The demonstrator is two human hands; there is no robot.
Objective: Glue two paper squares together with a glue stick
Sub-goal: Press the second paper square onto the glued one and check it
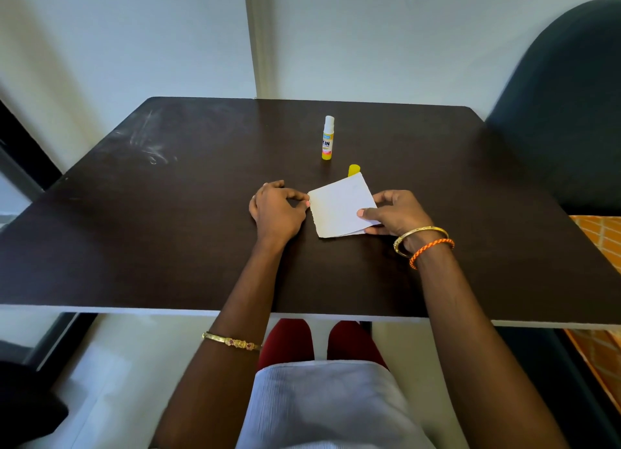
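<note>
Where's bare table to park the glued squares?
Bare table lies left of the left hand, and right of the right hand toward the chair. Crowded: the centre, where the glue stick and cap stand behind the paper squares.

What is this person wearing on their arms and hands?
Both arms are bare, with no sleeves or gloves. The left hand has no rings that show; a gold bangle with small red stones sits on that forearm. By the right hand, the wrist carries a gold bracelet and an orange braided band.
</note>
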